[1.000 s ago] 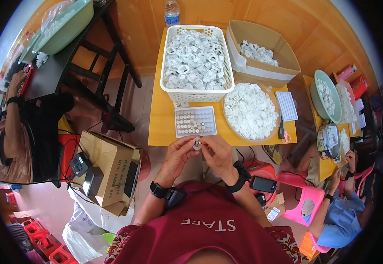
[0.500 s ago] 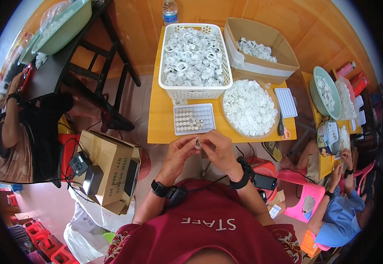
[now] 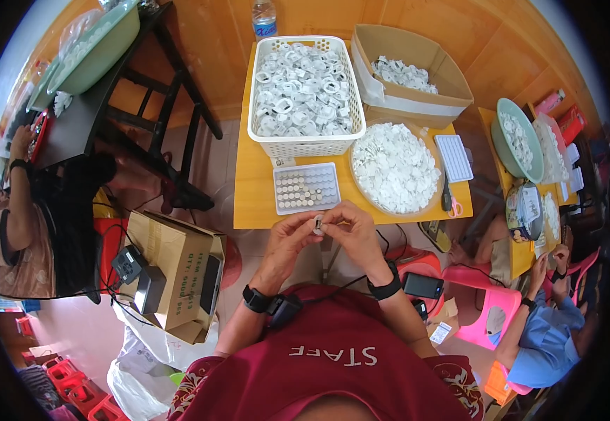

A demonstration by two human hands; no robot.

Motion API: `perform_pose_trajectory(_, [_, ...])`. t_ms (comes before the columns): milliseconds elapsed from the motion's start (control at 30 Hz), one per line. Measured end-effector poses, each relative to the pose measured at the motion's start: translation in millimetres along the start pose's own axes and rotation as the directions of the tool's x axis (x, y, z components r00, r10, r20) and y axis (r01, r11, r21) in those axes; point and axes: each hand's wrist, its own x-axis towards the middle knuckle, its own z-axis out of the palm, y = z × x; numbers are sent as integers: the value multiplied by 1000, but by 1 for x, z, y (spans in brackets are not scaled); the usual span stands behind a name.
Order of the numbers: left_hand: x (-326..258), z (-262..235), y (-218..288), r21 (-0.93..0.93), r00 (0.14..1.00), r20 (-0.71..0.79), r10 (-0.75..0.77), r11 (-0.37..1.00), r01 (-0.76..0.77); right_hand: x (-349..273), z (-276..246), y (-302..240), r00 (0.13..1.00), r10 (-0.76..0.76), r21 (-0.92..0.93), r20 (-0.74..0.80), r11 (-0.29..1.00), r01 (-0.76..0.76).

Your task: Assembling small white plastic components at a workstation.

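We are holding a small round white part [image 3: 317,224] between both hands, just in front of the near edge of the yellow table [image 3: 256,203]. Our left hand [image 3: 289,242] is pinching it from one side, fingers [image 3: 305,223] closed on it, while our right hand [image 3: 350,228] is gripping it from the other, its fingertips [image 3: 327,226] meeting the left ones around the piece. Both wrists are wearing dark bands.

Just beyond the hands, a small grey tray [image 3: 307,188] of little round pieces in rows is lying on the table. Behind it a white plastic basket [image 3: 305,144] is standing, heaped with white ring-shaped parts, and to its right a round bowl [image 3: 396,168] is brimming with white pieces. A cardboard box [image 3: 417,105] holding more of them is sitting at the far right corner, with a plastic bottle [image 3: 264,17] behind the basket. A second, empty-looking grey tray [image 3: 453,158] and scissors [image 3: 449,200] are lying at the table's right edge.

To our left an open carton [image 3: 171,263] is standing on the floor, and other people are working at tables on either side.
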Motion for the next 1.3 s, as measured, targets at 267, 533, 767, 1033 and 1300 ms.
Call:
perform_pose_trajectory(267, [2, 5, -1, 118, 998, 61, -2, 993, -6, -1, -8, 9, 979, 200, 388, 47, 899, -202])
perform_pose_trajectory(533, [2, 14, 3, -45, 998, 54, -44, 998, 47, -4, -7, -2, 991, 132, 396, -23, 912, -112])
perform_pose_trajectory(767, [0, 24, 5, -33, 998, 29, -54, 998, 55, -7, -5, -3, 983, 138, 319, -118, 943, -94])
perform_pose_trajectory(1033, [4, 28, 0, 185, 990, -66, 126, 976, -112, -12, 4, -8, 931, -141, -100, -338, 989, 113])
perform_pose_trajectory(1300, [7, 32, -4, 108, 981, -149, 121, 989, -106, -16, 12, -1, 911, -195, -166, -365, 976, 142])
